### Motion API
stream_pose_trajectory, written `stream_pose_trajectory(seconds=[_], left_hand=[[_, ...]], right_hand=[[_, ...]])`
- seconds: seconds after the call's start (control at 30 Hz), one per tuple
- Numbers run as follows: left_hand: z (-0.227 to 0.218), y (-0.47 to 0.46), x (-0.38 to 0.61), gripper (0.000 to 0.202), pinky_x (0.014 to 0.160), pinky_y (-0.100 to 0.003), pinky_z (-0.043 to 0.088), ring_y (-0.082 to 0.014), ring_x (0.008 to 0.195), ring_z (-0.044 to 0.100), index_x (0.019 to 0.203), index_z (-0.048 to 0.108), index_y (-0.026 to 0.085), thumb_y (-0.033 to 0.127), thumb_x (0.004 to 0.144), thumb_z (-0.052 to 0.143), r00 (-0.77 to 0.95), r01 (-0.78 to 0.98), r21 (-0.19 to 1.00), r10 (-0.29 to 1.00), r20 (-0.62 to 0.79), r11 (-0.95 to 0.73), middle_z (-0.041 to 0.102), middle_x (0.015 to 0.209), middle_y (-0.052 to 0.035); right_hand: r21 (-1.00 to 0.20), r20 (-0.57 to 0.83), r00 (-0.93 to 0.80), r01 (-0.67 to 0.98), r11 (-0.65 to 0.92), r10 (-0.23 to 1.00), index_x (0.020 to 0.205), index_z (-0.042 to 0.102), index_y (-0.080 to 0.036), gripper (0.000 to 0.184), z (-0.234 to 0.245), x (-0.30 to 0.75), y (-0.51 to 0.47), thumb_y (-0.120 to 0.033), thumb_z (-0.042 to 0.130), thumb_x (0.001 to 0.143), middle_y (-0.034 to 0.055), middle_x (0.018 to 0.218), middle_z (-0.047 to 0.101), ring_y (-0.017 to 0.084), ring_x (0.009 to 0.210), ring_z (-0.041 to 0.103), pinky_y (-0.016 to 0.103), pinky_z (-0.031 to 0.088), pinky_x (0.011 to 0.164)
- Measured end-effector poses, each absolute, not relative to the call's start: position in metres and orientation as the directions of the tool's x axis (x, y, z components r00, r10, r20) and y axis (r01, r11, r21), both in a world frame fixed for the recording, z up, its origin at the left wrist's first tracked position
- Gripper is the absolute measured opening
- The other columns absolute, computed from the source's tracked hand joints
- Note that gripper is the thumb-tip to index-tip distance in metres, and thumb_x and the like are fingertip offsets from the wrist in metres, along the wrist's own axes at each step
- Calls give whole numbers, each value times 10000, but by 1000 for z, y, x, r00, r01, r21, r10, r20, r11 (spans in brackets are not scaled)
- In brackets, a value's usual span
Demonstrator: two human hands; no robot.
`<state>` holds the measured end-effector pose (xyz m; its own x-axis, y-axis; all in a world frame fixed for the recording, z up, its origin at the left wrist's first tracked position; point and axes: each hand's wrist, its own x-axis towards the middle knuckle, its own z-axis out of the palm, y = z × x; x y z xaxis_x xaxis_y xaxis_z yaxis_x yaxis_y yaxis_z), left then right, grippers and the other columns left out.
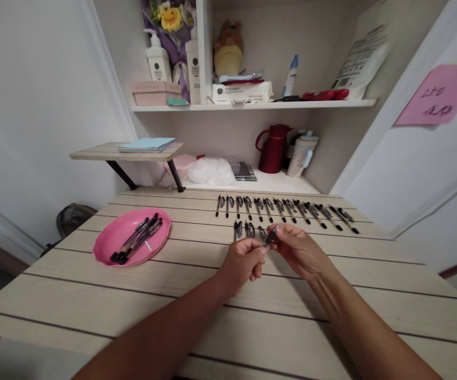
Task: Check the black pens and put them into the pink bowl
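Both hands meet over the middle of the wooden table (94,295). My left hand (242,264) is closed in a pinch on the lower end of a black pen (270,236). My right hand (297,248) is closed on the same pen's upper part, fingers wrapped round it. Just beyond the hands lie a few pen caps (244,229) in a short row. Farther back a long row of black pens and caps (287,208) is laid out side by side. A pink plate (110,237) at the left holds several black pens (139,238).
A small raised wooden shelf (125,154) with blue papers stands at the table's back left. Behind are a red jug (273,149), a white cup (303,154), and an upper shelf (252,105) with bottles and boxes. A pink note (440,95) is stuck on the right wall.
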<state>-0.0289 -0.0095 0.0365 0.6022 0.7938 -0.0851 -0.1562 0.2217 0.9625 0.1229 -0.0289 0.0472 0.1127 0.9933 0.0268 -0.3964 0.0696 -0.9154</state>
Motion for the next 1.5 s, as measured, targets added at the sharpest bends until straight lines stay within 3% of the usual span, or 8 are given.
stream_pose_trajectory(seconds=[0.23, 0.4, 0.57, 0.73, 0.87, 1.07, 1.23, 1.5], left_hand=[[33, -8, -30, 211, 324, -149, 259, -27, 332, 412, 752, 526, 155, 348, 692, 588, 574, -119, 980, 816, -61, 157, 491, 526, 60], [34, -9, -30, 236, 322, -153, 266, -32, 336, 420, 770, 534, 152, 362, 683, 596, 567, -110, 982, 821, -65, 153, 494, 533, 58], [34, -8, -30, 234, 329, -155, 266, -31, 335, 415, 765, 533, 154, 362, 682, 597, 567, -109, 982, 821, -65, 153, 496, 524, 59], [31, -8, -30, 212, 330, -159, 277, -40, 343, 423, 766, 542, 155, 342, 682, 595, 555, -89, 989, 830, -48, 116, 484, 509, 63], [30, -7, -31, 210, 335, -158, 278, -40, 337, 403, 765, 547, 154, 350, 698, 579, 550, -87, 992, 835, -30, 92, 462, 474, 68], [27, -6, -31, 218, 334, -152, 277, -42, 343, 406, 780, 549, 155, 353, 697, 586, 553, -75, 994, 833, -24, 79, 465, 476, 66], [27, -5, -31, 213, 333, -151, 272, -43, 337, 398, 780, 551, 156, 351, 700, 581, 545, -80, 994, 838, -23, 79, 459, 455, 67], [28, -5, -31, 216, 335, -150, 284, -43, 335, 399, 767, 554, 154, 351, 686, 588, 537, -71, 995, 844, -22, 71, 443, 445, 72]], right_hand=[[-911, 31, 78, -409, 60, 996, 842, 660, -206, 257, 49, 124, -30, -353, 714, 638, 49, 860, 652, 157, 749, 571, 278, 439, 630], [-905, 21, 129, -418, 74, 991, 653, 635, -200, 152, 48, 124, -30, -289, 749, 603, 2, 712, 630, 99, 597, 529, 247, 428, 584], [-921, -5, 41, -389, 11, 999, 817, 653, -207, 262, 51, 124, -31, -342, 736, 608, 43, 845, 642, 155, 736, 570, 288, 451, 656], [-918, -19, 106, -396, 25, 994, 634, 604, -190, 196, 50, 123, -31, -277, 767, 570, 10, 748, 626, 115, 647, 539, 255, 438, 614], [-911, -25, 24, -413, -13, 999, 831, 646, -206, 246, 50, 124, -31, -310, 731, 625, 39, 862, 639, 147, 761, 563, 284, 447, 676], [-925, -26, 119, -380, 21, 993, 613, 598, -186, 181, 49, 123, -32, -276, 753, 594, -2, 757, 632, 101, 648, 534, 246, 424, 623], [-920, -16, 46, -393, 4, 999, 813, 653, -204, 218, 49, 124, -31, -310, 720, 635, 35, 856, 646, 142, 746, 566, 284, 445, 686], [-937, -17, 97, -349, 18, 995, 730, 628, -201, 185, 47, 124, -30, -318, 724, 622, 37, 846, 642, 146, 725, 563, 276, 460, 642]])
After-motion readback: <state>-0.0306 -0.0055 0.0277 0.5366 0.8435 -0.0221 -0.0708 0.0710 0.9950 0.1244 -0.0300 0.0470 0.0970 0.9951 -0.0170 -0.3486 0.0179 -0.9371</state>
